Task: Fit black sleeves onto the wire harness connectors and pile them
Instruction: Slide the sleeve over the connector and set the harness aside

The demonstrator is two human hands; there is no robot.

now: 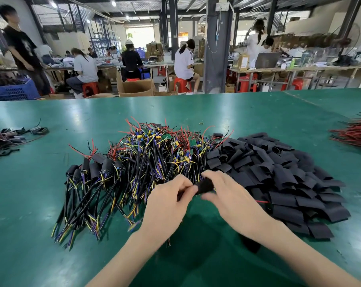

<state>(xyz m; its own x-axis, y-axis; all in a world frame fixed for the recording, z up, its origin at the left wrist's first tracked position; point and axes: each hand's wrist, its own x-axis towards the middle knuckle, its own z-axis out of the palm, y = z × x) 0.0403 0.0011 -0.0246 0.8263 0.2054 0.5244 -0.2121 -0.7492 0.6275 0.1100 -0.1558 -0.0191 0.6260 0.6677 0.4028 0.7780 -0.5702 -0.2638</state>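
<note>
A black sleeve [205, 185] is pinched between my left hand [171, 200] and my right hand [223, 191] just above the green table [196, 112]. The harness end inside it is hidden by my fingers; its cable hangs down under my left wrist. Behind my hands lies a tangled heap of bare wire harnesses [165, 150] with small green boards, red and yellow wires. Left of it sits a small pile of harnesses with sleeves fitted [92, 168]. A big heap of loose flat black sleeves [279, 179] spreads out at the right.
A bundle of red and black wires [355, 133] lies at the table's right edge. More sleeved parts [12, 136] sit at the far left. Beyond the table, several people work at benches among red stools and cardboard boxes [136, 88].
</note>
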